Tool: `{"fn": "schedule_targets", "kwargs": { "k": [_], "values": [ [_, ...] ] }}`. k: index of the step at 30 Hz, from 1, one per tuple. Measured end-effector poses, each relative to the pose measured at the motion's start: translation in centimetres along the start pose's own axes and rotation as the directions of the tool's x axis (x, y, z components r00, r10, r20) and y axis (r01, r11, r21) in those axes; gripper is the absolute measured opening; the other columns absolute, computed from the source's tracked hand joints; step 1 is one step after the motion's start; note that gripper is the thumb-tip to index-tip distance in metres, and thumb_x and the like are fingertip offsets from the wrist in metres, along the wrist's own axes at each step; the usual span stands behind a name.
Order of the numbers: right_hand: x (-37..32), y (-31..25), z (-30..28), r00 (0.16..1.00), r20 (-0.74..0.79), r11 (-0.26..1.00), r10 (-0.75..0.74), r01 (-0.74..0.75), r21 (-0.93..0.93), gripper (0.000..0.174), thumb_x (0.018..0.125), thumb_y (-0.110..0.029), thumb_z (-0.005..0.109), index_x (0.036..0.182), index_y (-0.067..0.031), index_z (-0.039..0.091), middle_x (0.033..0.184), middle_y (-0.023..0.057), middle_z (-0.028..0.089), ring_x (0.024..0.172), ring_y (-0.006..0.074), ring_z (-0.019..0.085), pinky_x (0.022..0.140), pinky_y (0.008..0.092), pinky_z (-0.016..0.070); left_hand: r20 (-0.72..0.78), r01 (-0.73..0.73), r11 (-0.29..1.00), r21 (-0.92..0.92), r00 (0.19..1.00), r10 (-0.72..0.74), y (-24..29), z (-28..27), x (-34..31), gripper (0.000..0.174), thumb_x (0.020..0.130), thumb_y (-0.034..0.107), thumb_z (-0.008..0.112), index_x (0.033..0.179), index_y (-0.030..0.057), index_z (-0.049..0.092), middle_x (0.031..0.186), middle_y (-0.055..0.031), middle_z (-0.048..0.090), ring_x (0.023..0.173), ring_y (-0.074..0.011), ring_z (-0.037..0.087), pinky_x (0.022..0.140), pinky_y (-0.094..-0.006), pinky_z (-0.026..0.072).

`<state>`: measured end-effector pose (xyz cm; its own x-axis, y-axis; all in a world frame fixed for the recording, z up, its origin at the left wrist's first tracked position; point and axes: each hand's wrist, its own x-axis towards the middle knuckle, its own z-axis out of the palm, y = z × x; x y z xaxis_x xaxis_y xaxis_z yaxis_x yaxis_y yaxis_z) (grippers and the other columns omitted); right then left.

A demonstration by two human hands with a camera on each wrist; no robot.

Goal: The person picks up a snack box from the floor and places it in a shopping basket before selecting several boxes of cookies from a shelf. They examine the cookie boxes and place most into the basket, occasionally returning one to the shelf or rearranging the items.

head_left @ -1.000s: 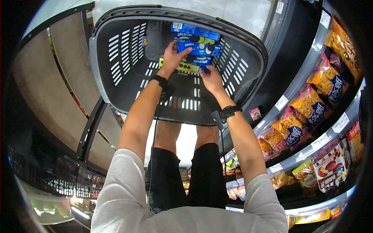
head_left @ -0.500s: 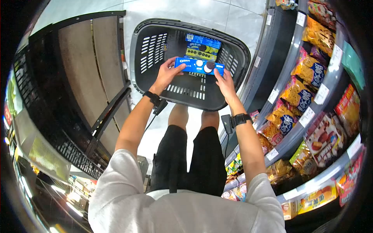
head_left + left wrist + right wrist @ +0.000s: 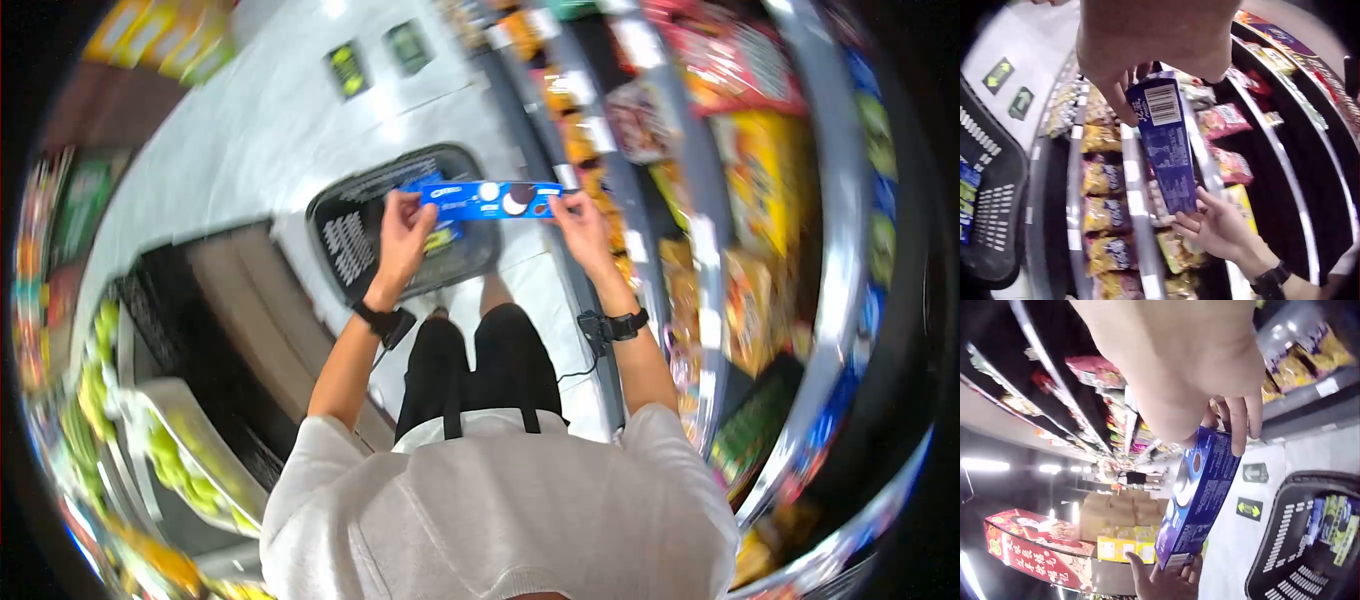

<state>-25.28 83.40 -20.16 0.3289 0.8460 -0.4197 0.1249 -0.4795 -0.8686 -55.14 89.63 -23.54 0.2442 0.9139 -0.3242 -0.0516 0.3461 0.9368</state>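
"OREO" stands in white on the blue cookie box [image 3: 462, 206], which also carries a barcode [image 3: 1163, 105] and print too blurred to read. One floor sign [image 3: 1249, 509] shows a yellow-green double-headed arrow. White Chinese characters cross the red display panel [image 3: 1044, 561].

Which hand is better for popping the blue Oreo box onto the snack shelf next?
Probably the right hand. Both hands hold the blue Oreo box by its ends, but the right is nearer the snack shelf; the left hand is on the farther side.
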Motion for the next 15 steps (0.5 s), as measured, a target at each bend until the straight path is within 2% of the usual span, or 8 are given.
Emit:
{"fn": "schedule_targets", "kwargs": {
  "k": [1,2,3,4,8,9,10,15],
  "values": [
    [-1.2,1.8,-1.6,0.992,-0.041,0.991,-0.121,0.123,0.045,0.022,0.100,-0.023,0.069,0.098,-0.0078,0.053,0.091,0.0034,0.066,0.088,0.0108,0.067,0.076,0.0263,0.0541,0.034,-0.052,0.999,0.003,0.998,0.052,1.8,0.9,-0.5,0.030,0.101,0.017,0.065,0.116,-0.0004,0.047,0.107,-0.0108,0.063,0.097,-0.0137,0.063,0.086,-0.0296,0.0565],
    [-2.6,2.3,-4.0,0.963,-0.128,0.943,-0.236,0.195,-0.268,0.023,0.100,-0.022,0.069,0.099,-0.0084,0.051,0.090,0.0024,0.065,0.088,0.0097,0.066,0.074,0.0256,0.0523,0.087,-0.115,0.993,-0.021,0.989,0.116,3.5,2.7,0.0,0.028,0.102,0.019,0.064,0.115,0.0000,0.048,0.106,-0.0097,0.063,0.095,-0.0132,0.062,0.084,-0.0289,0.0560],
    [-6.9,-2.8,-4.7,0.979,-0.131,0.984,-0.156,0.166,0.070,0.025,0.100,-0.023,0.069,0.099,-0.0089,0.049,0.093,0.0029,0.065,0.088,0.0095,0.065,0.074,0.0258,0.0520,0.131,-0.169,0.983,-0.073,0.975,0.177,6.2,4.9,-0.7,0.028,0.103,0.020,0.064,0.114,0.0001,0.048,0.105,-0.0090,0.062,0.094,-0.0129,0.061,0.083,-0.0286,0.0555],
    [-8.7,-2.6,-6.6,0.960,-0.226,0.981,-0.167,0.139,-0.135,0.027,0.100,-0.024,0.070,0.100,-0.0086,0.047,0.098,0.0050,0.067,0.088,0.0096,0.065,0.074,0.0259,0.0519,0.173,-0.213,0.969,-0.124,0.957,0.232,9.3,6.8,-1.1,0.027,0.103,0.022,0.063,0.113,0.0002,0.049,0.104,-0.0083,0.062,0.093,-0.0127,0.061,0.082,-0.0283,0.0549],
    [-20.5,-13.1,-12.2,0.887,-0.434,0.983,-0.157,0.183,0.020,0.037,0.097,-0.031,0.072,0.099,-0.0042,0.046,0.093,0.0114,0.072,0.080,0.0135,0.070,0.067,0.0303,0.0545,0.416,-0.370,0.913,-0.173,0.813,0.408,20.7,15.0,-3.4,0.029,0.104,0.025,0.062,0.112,-0.0003,0.049,0.103,-0.0076,0.063,0.096,-0.0120,0.060,0.083,-0.0275,0.0532],
    [-20.3,-9.9,-14.6,0.802,-0.519,0.953,-0.296,0.284,-0.105,0.035,0.098,-0.027,0.071,0.098,-0.0041,0.045,0.093,0.0119,0.073,0.080,0.0127,0.070,0.066,0.0284,0.0534,0.474,-0.374,0.907,-0.193,0.773,0.420,22.9,17.5,-4.1,0.030,0.104,0.024,0.063,0.113,-0.0006,0.049,0.105,-0.0084,0.063,0.097,-0.0119,0.060,0.083,-0.0269,0.0523],
    [-23.1,-12.5,-15.0,0.748,-0.577,0.898,-0.327,0.436,0.056,0.034,0.099,-0.025,0.070,0.097,-0.0044,0.043,0.092,0.0110,0.074,0.073,0.0097,0.066,0.063,0.0267,0.0523,0.525,-0.376,0.901,-0.217,0.733,0.432,24.7,19.4,-5.1,0.031,0.103,0.024,0.064,0.114,-0.0008,0.049,0.107,-0.0092,0.063,0.097,-0.0118,0.060,0.083,-0.0264,0.0514],
    [-32.6,-14.9,-21.8,0.509,-0.777,0.886,-0.371,0.443,-0.133,0.034,0.097,-0.027,0.072,0.092,-0.0056,0.045,0.087,0.0101,0.075,0.062,0.0049,0.054,0.055,0.0246,0.0455,0.711,-0.422,0.844,-0.331,0.476,0.517,30.3,29.4,-10.7,0.035,0.100,0.017,0.069,0.118,-0.0039,0.046,0.114,-0.0141,0.062,0.105,-0.0142,0.059,0.092,-0.0277,0.0489]
  ]
}}
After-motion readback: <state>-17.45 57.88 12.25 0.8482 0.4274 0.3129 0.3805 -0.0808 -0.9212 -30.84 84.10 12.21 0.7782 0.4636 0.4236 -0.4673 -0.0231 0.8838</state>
